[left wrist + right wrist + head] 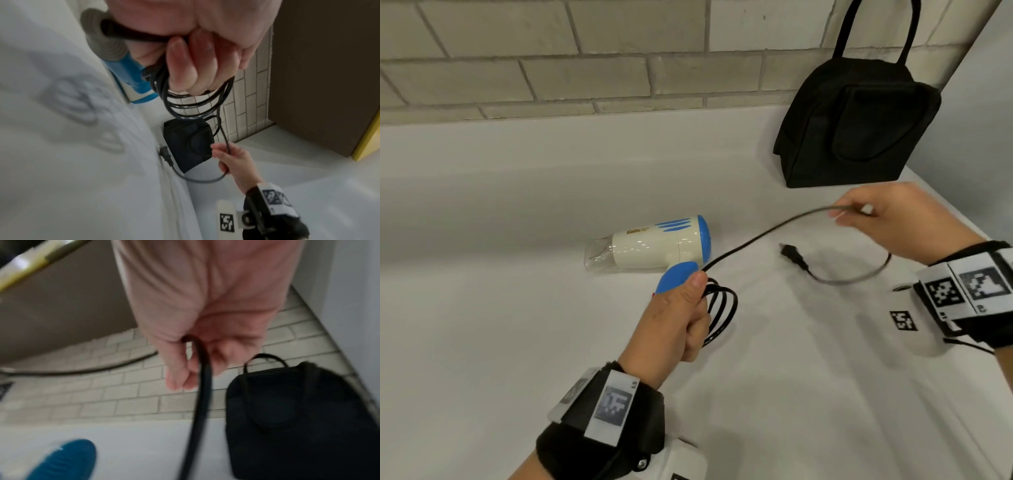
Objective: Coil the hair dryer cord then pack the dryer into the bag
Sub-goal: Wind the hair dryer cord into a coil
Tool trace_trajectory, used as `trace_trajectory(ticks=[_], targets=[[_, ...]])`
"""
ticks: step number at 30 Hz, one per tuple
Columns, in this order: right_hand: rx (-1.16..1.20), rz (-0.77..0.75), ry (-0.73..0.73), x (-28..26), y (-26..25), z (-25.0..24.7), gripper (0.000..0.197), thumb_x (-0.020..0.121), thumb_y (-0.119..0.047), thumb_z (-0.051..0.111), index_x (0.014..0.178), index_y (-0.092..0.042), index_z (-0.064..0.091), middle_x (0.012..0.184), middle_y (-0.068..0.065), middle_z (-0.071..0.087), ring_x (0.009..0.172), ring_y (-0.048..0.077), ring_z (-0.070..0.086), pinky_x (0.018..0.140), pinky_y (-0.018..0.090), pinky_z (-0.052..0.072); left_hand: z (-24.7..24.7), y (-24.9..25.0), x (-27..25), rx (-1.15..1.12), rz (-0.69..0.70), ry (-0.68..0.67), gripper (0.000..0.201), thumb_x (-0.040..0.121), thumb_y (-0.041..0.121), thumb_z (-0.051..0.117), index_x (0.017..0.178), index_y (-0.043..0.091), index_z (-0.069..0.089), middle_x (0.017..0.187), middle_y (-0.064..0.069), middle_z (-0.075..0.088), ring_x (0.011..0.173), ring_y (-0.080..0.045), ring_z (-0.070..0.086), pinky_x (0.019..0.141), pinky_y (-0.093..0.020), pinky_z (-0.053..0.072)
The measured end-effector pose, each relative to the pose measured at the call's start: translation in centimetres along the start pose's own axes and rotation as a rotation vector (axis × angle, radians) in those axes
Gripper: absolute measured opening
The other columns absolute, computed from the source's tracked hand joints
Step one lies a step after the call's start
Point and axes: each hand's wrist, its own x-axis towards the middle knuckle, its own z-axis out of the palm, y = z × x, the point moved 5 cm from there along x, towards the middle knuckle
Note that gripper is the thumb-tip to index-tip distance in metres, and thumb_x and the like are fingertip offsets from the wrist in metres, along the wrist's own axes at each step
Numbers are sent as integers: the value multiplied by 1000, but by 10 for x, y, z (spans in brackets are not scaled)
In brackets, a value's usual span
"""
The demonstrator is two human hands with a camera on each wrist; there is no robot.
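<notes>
Hiding dryer handle [676, 274]: left hand [681, 318]

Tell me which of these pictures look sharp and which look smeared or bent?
Head view: mostly sharp; the cord blurs near the right hand, and the brick lines bow. Left wrist view: the left hand and coils are fairly clear, the white table smeared. Right wrist view: soft throughout, the bag a dark blur.

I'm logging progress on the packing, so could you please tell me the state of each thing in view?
Dryer: on its side on the table, unpacked.
Cord: partly coiled, the rest loose.
Plug: unplugged, free.
Bag: upright by the wall, dryer not in it.
Left hand: grips the coils and the handle.
Right hand: pinches the loose cord.
</notes>
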Motion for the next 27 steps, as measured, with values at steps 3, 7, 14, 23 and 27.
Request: trace_trajectory(ticks=[3, 7, 14, 23, 27], targets=[[-84, 157, 245, -2, 30, -22, 9, 83, -28, 58, 79, -27, 66, 86, 9, 69, 77, 27, 56, 70, 34, 44, -3, 1, -1, -26, 20, 21, 49, 76, 48, 34, 34, 27, 21, 29, 10, 19, 31, -7, 14, 35, -14, 18], [-43, 356, 230, 12, 112, -30, 72, 44, -94, 38, 76, -35, 66, 74, 6, 70, 60, 34, 55, 57, 37, 51, -4, 3, 0, -83, 24, 45, 48, 76, 48, 35, 36, 27, 21, 30, 12, 19, 32, -8, 13, 37, -14, 16], [-255, 303, 335, 22, 155, -65, 43, 56, -86, 46, 67, -47, 60, 61, 3, 57, 67, 38, 59, 68, 49, 49, -11, 6, 0, -322, -4, 96, 47, 74, 50, 42, 42, 27, 16, 29, 13, 19, 29, -4, 12, 41, -15, 7], [-616, 395, -436, -3, 128, 18, 65, 66, -65, 59, 123, -39, 42, 87, -3, 57, 94, 25, 54, 94, 45, 42, -21, 2, -2, -427, -31, 100, 41, 71, 49, 38, 47, 26, 14, 28, 13, 20, 27, -3, 12, 40, -15, 5], [-467, 162, -302, -9, 64, 20, 93, 64, -60, 66, 140, -36, 18, 146, 9, 32, 135, 31, 25, 113, 47, 16, -17, 2, -1, -376, -41, 77, 43, 70, 50, 39, 48, 25, 11, 29, 13, 19, 28, -3, 11, 40, -16, 6]])
